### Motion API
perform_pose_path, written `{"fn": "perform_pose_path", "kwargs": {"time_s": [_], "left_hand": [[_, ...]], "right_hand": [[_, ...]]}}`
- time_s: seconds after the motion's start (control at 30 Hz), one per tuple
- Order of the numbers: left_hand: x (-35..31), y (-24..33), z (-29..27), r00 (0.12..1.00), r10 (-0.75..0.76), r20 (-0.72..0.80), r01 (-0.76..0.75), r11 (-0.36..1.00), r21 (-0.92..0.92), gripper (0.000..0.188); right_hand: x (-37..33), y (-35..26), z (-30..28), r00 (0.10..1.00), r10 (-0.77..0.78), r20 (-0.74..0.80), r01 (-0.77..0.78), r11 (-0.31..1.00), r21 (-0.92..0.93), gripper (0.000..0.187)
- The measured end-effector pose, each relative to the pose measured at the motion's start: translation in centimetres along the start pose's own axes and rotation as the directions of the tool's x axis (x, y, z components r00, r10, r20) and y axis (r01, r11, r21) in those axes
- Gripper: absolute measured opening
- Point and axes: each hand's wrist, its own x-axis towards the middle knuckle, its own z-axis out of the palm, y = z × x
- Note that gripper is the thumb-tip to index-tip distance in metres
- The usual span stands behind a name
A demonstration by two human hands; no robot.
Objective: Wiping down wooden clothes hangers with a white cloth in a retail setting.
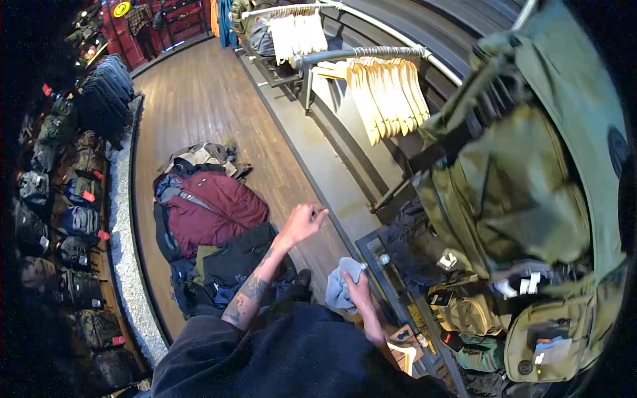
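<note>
My left hand (304, 224) is raised over the wooden floor with its fingers curled in. Nothing shows sticking out of it. Lower and to the right, my right hand (359, 292) grips a crumpled grey-blue cloth (340, 284), which hangs beside a dark metal display frame. Left of my left hand, a heap of clothes lies on the floor. On top of it is a maroon jacket (222, 209) with a grey lining, and nearer me lie dark folded garments (239, 255).
Green backpacks (511, 192) hang close on my right, above more bags (551, 338) low down. Beyond them, a rail (361, 53) carries pale wooden hangers (385, 96). Along the left, a shelf of caps and bags (79, 219) stands behind a strip of white gravel (123, 219).
</note>
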Motion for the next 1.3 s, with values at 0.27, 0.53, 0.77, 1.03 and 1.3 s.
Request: {"fn": "perform_pose_path", "kwargs": {"time_s": [0.27,0.53,0.77,1.03,1.3], "left_hand": [[11.8,-1.1,-1.4,0.996,0.034,-0.084,-0.042,0.995,-0.090,0.024],[22.2,0.8,-1.6,0.974,0.127,-0.189,-0.144,0.987,-0.076,0.026],[30.3,1.7,-1.0,0.945,0.142,-0.295,-0.200,0.964,-0.175,0.041],[35.6,0.9,-0.1,0.940,-0.031,-0.339,-0.065,0.961,-0.270,0.049],[36.1,1.8,-0.2,0.941,-0.007,-0.338,-0.090,0.959,-0.270,0.037]], "right_hand": [[7.0,-2.3,0.6,0.992,-0.123,-0.031,0.122,0.992,-0.025,0.038],[9.5,-3.4,1.8,0.995,-0.059,-0.074,0.063,0.997,0.053,0.037],[10.1,-3.5,2.0,0.987,-0.018,-0.162,0.025,0.999,0.042,0.035],[9.6,-2.9,0.6,0.983,0.008,-0.185,0.009,0.996,0.089,0.036],[9.1,-0.5,0.0,0.979,0.094,-0.180,-0.085,0.995,0.056,0.036]]}}
